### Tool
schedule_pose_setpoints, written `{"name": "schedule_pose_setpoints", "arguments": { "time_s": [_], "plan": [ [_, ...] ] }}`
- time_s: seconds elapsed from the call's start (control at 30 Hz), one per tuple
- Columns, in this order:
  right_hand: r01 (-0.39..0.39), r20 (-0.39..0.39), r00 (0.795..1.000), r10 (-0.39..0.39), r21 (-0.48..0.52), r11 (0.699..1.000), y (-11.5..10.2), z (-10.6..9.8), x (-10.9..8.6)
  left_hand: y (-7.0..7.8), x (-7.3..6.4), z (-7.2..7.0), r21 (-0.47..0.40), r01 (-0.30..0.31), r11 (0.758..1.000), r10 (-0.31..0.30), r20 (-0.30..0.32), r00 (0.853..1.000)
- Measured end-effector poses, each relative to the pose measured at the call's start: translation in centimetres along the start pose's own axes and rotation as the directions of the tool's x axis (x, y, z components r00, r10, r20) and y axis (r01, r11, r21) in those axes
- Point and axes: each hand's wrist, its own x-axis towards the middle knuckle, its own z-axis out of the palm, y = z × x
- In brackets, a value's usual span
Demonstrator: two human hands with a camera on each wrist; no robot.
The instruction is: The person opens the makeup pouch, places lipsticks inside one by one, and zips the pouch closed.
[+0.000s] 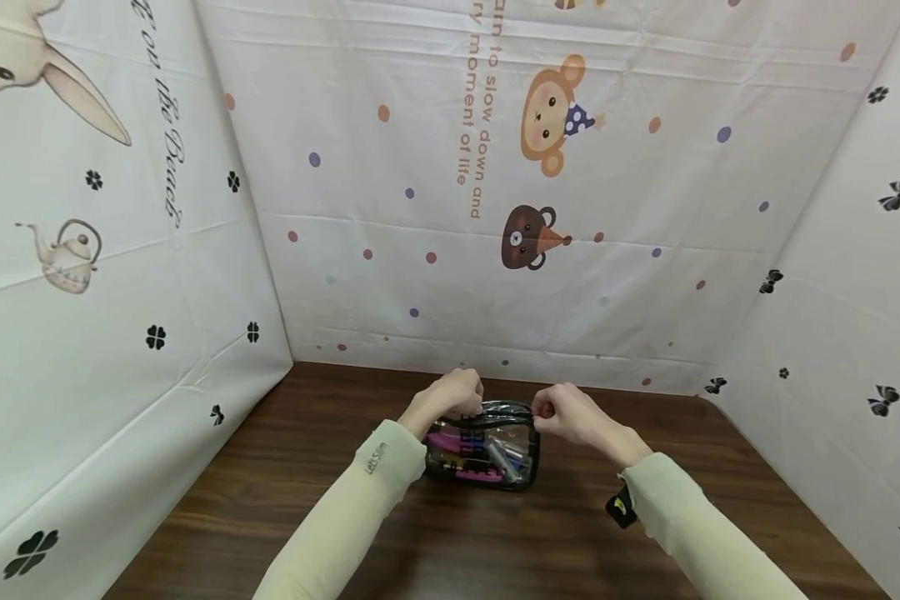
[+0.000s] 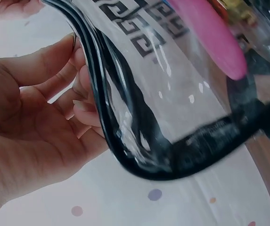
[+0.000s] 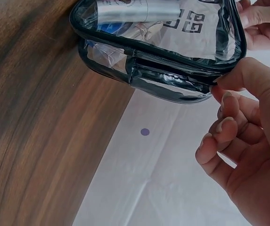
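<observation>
A clear pouch with black trim [image 1: 521, 479] stands upright on the table, with its top edge between my two hands. My left hand [image 1: 450, 394] pinches the black edge near the pouch's top; the left wrist view shows thumb and fingertips on that trim. At the top right corner, beside the zipper, my right hand [image 1: 576, 415] pinches the trim between thumb and forefinger, its other fingers loosely curled. Through the clear plastic show a pink item [image 2: 215, 42], a silver tube [image 3: 139, 10] and some blue and gold pieces. A black geometric pattern [image 3: 189, 21] is printed on the pouch.
The dark wooden table [image 1: 285, 492] runs up to a printed white back curtain [image 1: 390, 283]. Similar sheets hang on the left [image 1: 157, 400] and right [image 1: 832, 358]. A black band with a yellow-green mark [image 1: 621, 506] sits at my right wrist.
</observation>
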Motion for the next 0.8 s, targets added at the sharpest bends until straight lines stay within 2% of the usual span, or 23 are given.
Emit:
{"name": "schedule_pose_setpoints", "arguments": {
  "time_s": [0.13, 0.6, 0.8],
  "plan": [
    [0.003, 0.001, 1.000, -0.003, -0.001, 1.000, 0.2, -0.1, -0.1, -0.4, -0.1, -0.3, 0.005, -0.014, 1.000, 0.014, 0.003, 1.000],
    [-0.011, 0.029, 1.000, 0.011, -0.012, 1.000, -0.1, -0.3, 0.0, -1.0, -0.2, -0.7, -0.013, -0.001, 1.000, 0.002, 0.022, 1.000],
    [-0.034, 0.021, 0.999, 0.035, -0.033, 0.999, 0.4, -0.5, -0.1, -1.7, -0.2, -1.2, 0.005, 0.027, 1.000, -0.027, 0.019, 0.999]
  ]
}}
